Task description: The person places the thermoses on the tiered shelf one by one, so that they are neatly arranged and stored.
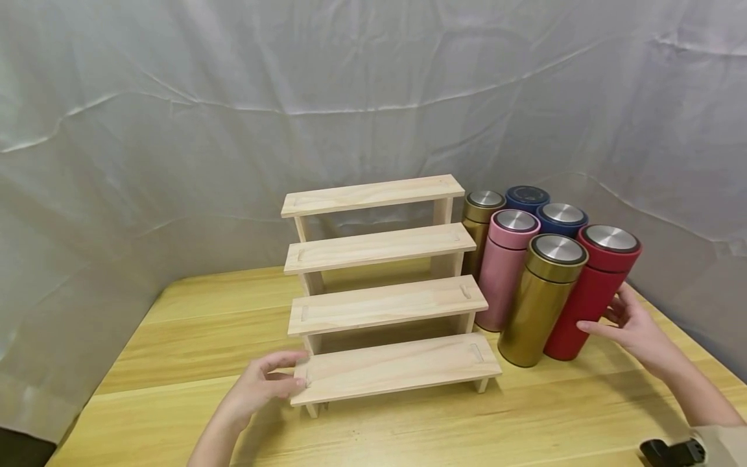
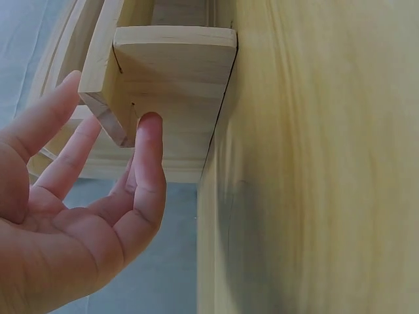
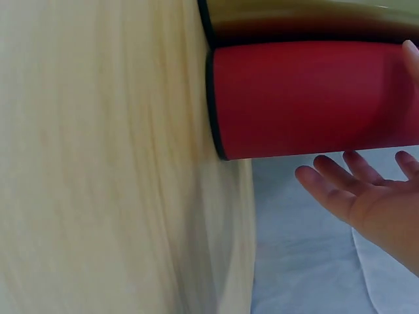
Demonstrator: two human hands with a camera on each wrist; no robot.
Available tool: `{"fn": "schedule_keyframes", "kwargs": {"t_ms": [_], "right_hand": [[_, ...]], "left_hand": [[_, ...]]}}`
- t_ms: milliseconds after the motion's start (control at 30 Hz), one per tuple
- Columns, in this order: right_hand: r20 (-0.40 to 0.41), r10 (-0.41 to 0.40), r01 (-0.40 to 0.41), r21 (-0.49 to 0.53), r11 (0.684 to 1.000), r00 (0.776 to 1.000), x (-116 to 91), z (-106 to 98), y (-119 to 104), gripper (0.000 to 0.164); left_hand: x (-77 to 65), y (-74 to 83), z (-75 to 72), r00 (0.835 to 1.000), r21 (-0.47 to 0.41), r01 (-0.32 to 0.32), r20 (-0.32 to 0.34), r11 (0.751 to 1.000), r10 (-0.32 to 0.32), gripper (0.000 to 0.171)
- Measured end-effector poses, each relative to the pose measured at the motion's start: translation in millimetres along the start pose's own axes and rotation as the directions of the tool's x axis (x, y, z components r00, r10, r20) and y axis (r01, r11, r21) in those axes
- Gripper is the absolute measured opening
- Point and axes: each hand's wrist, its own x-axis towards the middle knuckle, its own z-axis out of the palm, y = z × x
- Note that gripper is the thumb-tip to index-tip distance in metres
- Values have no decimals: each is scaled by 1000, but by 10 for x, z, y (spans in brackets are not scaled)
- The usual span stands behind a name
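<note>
A four-step stand of pale wood [image 1: 379,305] rises on the table. My left hand [image 1: 257,389] grips the left end of its lowest board [image 1: 403,366]. In the left wrist view the fingers [image 2: 149,150] curl around the board's end, one fingertip underneath beside the upright support [image 2: 173,85]. To the right stands a red thermos bottle [image 1: 592,298] with a steel-topped lid. My right hand [image 1: 636,334] is at its right side, thumb in front and fingers spread. In the right wrist view those fingers [image 3: 327,186] lie just off the red wall, uncurled.
Several more thermos bottles cluster by the stand: a gold one [image 1: 533,311] touching the red, a pink one [image 1: 508,272], another gold [image 1: 475,227] and two blue-lidded ones [image 1: 561,217] behind. Grey cloth [image 1: 233,143] hangs behind the wooden table [image 1: 192,363]. A black object [image 1: 671,452] is at the right sleeve.
</note>
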Motion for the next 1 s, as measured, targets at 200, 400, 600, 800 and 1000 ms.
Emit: {"fn": "schedule_keyframes", "kwargs": {"t_ms": [200, 400, 600, 800, 1000], "right_hand": [[-10, 33, -33, -67, 997, 999, 0, 121, -138, 71], [-38, 79, -84, -186, 979, 996, -16, 105, -51, 58], [-52, 97, -106, -237, 966, 994, -30, 112, -67, 56], [-117, 117, -147, -292, 945, 986, -33, 122, -126, 56], [-162, 103, -152, -332, 931, 981, -50, 119, -159, 55]], "left_hand": [[3, -24, -14, 999, -21, 5, 35, 1000, -5, 50], [16, -40, -25, 998, -28, -1, 59, 1000, 3, 49], [17, -63, -40, 995, -23, -23, 96, 999, 25, 47], [26, -66, -44, 993, -36, -34, 116, 999, 38, 49], [32, -60, -43, 992, -40, -28, 125, 999, 33, 51]]}}
